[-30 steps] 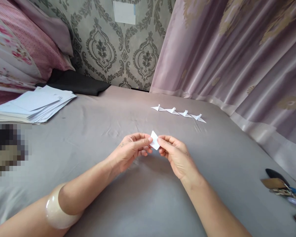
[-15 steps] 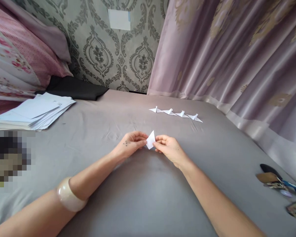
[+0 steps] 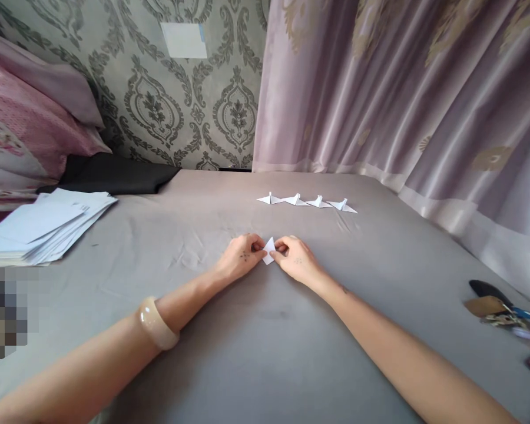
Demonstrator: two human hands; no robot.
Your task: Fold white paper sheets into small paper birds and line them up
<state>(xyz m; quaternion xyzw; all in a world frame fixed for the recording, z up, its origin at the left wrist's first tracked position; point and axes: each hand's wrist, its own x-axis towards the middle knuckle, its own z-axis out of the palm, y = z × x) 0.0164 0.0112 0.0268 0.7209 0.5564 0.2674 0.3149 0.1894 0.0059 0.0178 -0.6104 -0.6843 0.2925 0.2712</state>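
Note:
A small piece of folded white paper [image 3: 270, 250], shaped like a kite, is held between my two hands near the middle of the head view. My left hand [image 3: 244, 256] pinches its left edge between thumb and fingers. On the opposite edge, the thumb and fingers of my right hand [image 3: 297, 259] close in the same way. Beyond the hands, several folded paper birds [image 3: 295, 199] stand in a row, wing tip close to wing tip. The undersides of the fingers are hidden.
A stack of white paper [image 3: 39, 227] lies at the left on the grey sheet [image 3: 265, 353], before a folded black cloth [image 3: 119, 174]. Keys with a brown tag [image 3: 486, 305] rest at the right edge. Purple curtains [image 3: 380, 88] hang along the right and back.
The view has shifted, moving the wall and paper stack in the picture. Both hands keep hold of the folded paper, which appears slightly smaller, with fingers more curled around its edges.

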